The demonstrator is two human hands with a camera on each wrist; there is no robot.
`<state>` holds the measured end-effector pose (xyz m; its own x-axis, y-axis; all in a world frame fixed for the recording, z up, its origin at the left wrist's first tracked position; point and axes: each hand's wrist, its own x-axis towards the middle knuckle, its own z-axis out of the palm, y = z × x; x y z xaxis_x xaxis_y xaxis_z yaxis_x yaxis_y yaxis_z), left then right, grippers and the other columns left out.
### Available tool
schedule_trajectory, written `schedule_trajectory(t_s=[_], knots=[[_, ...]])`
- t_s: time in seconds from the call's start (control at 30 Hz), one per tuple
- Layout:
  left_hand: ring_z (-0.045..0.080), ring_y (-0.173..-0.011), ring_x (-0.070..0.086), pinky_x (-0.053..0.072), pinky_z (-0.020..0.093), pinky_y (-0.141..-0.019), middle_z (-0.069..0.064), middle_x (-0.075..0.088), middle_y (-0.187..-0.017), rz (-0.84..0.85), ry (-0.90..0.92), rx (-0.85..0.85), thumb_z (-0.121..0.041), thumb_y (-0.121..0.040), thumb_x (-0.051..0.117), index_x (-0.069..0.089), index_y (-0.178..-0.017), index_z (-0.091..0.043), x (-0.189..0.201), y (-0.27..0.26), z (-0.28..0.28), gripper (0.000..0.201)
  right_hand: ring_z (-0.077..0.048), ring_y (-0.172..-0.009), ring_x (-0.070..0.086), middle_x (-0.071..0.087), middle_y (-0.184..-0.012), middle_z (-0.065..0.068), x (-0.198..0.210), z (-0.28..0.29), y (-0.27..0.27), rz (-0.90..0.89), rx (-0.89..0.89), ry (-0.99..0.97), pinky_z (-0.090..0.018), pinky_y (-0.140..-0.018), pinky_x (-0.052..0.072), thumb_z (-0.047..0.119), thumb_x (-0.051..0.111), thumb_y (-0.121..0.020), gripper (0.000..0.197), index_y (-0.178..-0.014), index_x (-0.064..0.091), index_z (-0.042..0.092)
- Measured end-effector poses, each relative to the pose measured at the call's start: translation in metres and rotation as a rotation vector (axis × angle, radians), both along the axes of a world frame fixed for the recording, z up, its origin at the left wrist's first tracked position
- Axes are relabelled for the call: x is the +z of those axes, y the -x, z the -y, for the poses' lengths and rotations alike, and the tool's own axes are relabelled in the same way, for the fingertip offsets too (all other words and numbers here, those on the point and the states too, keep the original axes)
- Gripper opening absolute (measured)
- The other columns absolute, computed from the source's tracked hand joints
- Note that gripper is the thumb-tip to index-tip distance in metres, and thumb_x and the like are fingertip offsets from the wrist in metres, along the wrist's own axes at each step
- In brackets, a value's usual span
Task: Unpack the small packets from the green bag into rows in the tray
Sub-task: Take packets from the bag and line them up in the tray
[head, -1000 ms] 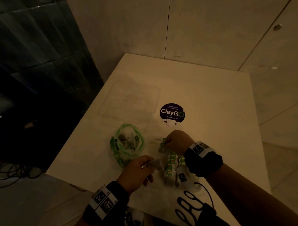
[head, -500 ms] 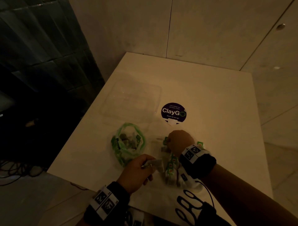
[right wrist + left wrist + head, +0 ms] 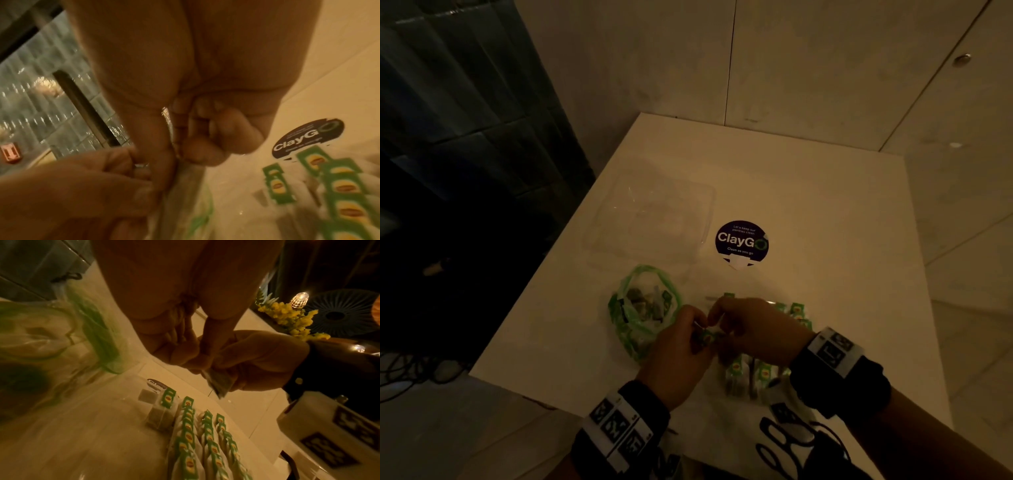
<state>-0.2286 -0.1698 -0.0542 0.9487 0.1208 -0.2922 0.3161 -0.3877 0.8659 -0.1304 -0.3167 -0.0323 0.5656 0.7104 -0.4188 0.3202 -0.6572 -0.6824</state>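
Observation:
The green bag [image 3: 643,308] lies open on the white table, left of my hands, with several small packets inside. My left hand [image 3: 697,329] and right hand [image 3: 717,320] meet just right of the bag, and both pinch one small packet [image 3: 707,337] between them. In the left wrist view this packet [image 3: 220,382] hangs from the right hand's fingers [image 3: 232,369] above the clear tray [image 3: 115,434]. Rows of green-labelled packets [image 3: 195,443] lie in that tray. The right wrist view has the packet [image 3: 185,186] pinched by both hands, with the rows [image 3: 339,194] to the right.
A second clear plastic container [image 3: 650,219] sits farther back on the table, behind the bag. A round dark ClayGo sticker [image 3: 741,241] is stuck to the tabletop to its right. The table's left edge drops off beside the bag, and walls close the far side.
My left hand has moved up and to the right with its packet. My right hand has come back from the tray's far end to meet it, and both now pinch the packet.

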Motion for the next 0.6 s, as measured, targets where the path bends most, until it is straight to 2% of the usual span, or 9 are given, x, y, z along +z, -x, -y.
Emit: schedule_trajectory(t_s=[0.1,0.2,0.27,0.37,0.47,0.53,0.6], knots=[[0.007,-0.072,0.059,0.051,0.024,-0.063,-0.009,0.059,-0.096,0.063,-0.065,0.038,-0.022,-0.086,0.064,0.046,-0.108,-0.033,0.005,0.001,-0.002,0.03,-0.013,-0.078,0.066,0.069,-0.087,0.005,-0.011,0.005,-0.013,-0.024,-0.242,-0.052,-0.037,-0.079,0.056,0.023,0.074,-0.077,0.019,-0.093,0.063,0.024],[0.009,-0.068,0.055,0.047,0.018,-0.061,-0.009,0.059,-0.095,0.171,-0.061,0.115,-0.017,-0.087,0.062,0.052,-0.108,-0.031,0.012,0.003,-0.01,0.027,-0.017,-0.075,0.064,0.064,-0.091,0.001,-0.022,0.004,-0.024,-0.018,-0.392,0.026,-0.032,-0.066,0.057,0.019,0.071,-0.08,0.018,-0.091,0.057,0.023],[0.013,-0.068,0.055,0.046,0.015,-0.059,-0.006,0.061,-0.091,0.241,-0.06,0.158,-0.013,-0.087,0.062,0.055,-0.102,-0.031,0.016,0.005,-0.016,0.025,-0.021,-0.081,0.064,0.06,-0.095,0.0,-0.032,-0.004,-0.025,-0.002,-0.367,0.103,-0.03,-0.067,0.056,0.013,0.061,-0.086,0.013,-0.094,0.056,0.021],[0.015,-0.066,0.056,0.046,0.016,-0.057,-0.004,0.062,-0.083,0.325,-0.089,0.209,-0.012,-0.088,0.062,0.06,-0.097,-0.029,0.02,0.008,-0.026,0.019,-0.023,-0.095,0.061,0.055,-0.093,0.0,-0.042,-0.015,-0.024,0.058,-0.305,0.188,-0.034,-0.083,0.053,0.02,0.057,-0.089,0.01,-0.097,0.062,0.016],[0.011,-0.073,0.058,0.047,0.017,-0.061,-0.005,0.061,-0.084,0.404,-0.171,0.258,-0.027,-0.088,0.058,0.061,-0.094,-0.028,0.024,0.011,-0.039,0.007,-0.017,-0.091,0.05,0.049,-0.095,-0.001,-0.043,-0.02,-0.024,0.107,-0.285,0.268,-0.026,-0.082,0.042,0.03,0.059,-0.09,0.024,-0.105,0.067,0.013],[0.012,-0.075,0.056,0.045,0.017,-0.062,-0.007,0.057,-0.086,0.442,-0.268,0.257,-0.032,-0.087,0.052,0.061,-0.095,-0.026,0.024,0.012,-0.049,0.013,-0.019,-0.096,0.053,0.055,-0.102,-0.004,-0.044,-0.02,-0.025,0.136,-0.284,0.315,-0.025,-0.081,0.04,0.029,0.06,-0.089,0.025,-0.106,0.069,0.013],[0.011,-0.081,0.053,0.043,0.017,-0.066,-0.009,0.052,-0.091,0.458,-0.37,0.236,-0.031,-0.088,0.048,0.06,-0.096,-0.023,0.021,0.011,-0.06,0.016,-0.021,-0.101,0.055,0.058,-0.108,-0.005,-0.045,-0.02,-0.025,0.17,-0.289,0.345,-0.026,-0.082,0.042,0.022,0.057,-0.089,0.022,-0.107,0.067,0.012]])
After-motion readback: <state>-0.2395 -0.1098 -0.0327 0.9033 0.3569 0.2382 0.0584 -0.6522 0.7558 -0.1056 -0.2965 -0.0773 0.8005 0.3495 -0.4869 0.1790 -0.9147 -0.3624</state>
